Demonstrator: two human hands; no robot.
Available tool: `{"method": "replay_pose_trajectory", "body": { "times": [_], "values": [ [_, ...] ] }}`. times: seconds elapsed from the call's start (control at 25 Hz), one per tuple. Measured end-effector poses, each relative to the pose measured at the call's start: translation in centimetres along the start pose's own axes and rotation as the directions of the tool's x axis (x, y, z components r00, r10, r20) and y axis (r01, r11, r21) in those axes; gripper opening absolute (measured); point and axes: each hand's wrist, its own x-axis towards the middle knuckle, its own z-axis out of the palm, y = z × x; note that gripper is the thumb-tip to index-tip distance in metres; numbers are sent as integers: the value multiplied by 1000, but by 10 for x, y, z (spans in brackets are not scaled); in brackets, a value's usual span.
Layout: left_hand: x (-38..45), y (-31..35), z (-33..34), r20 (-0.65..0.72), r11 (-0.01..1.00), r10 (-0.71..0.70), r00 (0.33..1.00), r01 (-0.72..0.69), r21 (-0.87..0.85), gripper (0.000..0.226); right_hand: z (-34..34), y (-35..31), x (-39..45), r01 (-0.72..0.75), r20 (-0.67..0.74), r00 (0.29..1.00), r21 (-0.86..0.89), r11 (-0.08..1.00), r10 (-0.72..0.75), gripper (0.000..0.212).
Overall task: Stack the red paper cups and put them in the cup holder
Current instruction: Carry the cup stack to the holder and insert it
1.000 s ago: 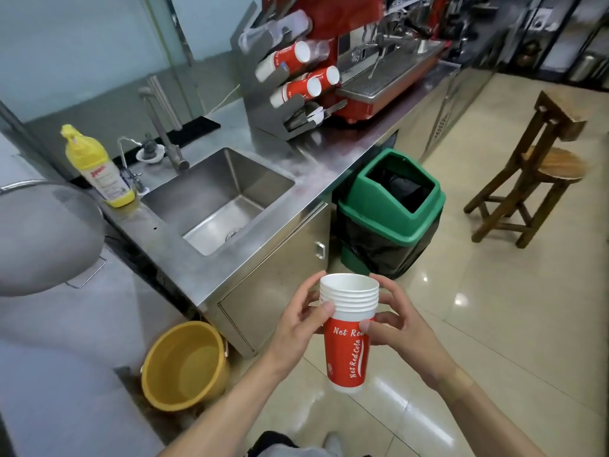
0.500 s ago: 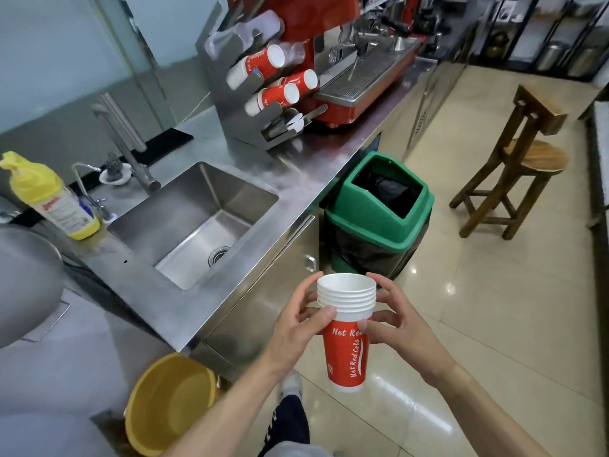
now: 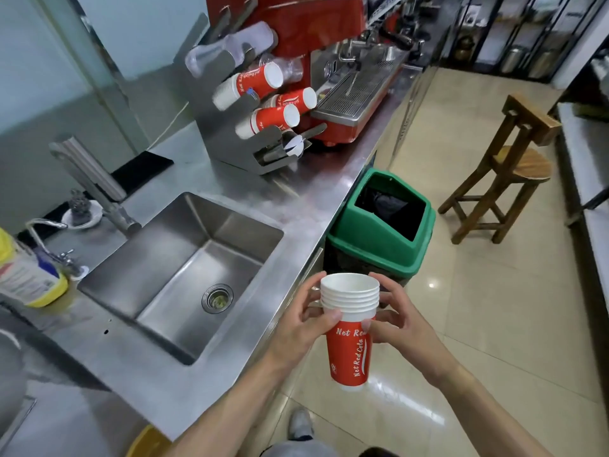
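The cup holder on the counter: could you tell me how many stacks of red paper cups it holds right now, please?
3. One stack sits in an upper slot, one lower to its right, and one below, nearest the front. Others may be hidden behind the holder.

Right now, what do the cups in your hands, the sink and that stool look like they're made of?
Stack of red cups: paper, going by the rolled white rims and matte printed wall. Sink: apparently stainless steel, brushed grey with soft reflections. Stool: wood, brown with visible grain on the seat, probably varnished.
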Motion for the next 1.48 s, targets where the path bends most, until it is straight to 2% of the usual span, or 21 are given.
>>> {"method": "replay_pose_trajectory", "body": {
  "times": [0.32,0.6,0.88,1.24,1.48],
  "values": [
    [50,3,-30,61,1000,-2,998,3,-21,73,5,-10,48,-12,-38,999,-13,1000,11,72],
    [105,11,-29,28,1000,-1,1000,1,5,75,-22,-16,103,-13,-15,1000,-23,1000,13,73],
    [189,29,-13,-53,1000,-21,998,21,10,75,-82,-29,186,-5,71,997,-4,1000,5,70],
    [282,61,40,-177,999,-17,984,9,-47,72,-177,-52,274,11,207,978,39,999,-19,67],
    [308,68,52,-292,994,-52,955,22,-105,80,-197,-59,314,9,270,963,-12,1000,-6,68]
  ]
}}
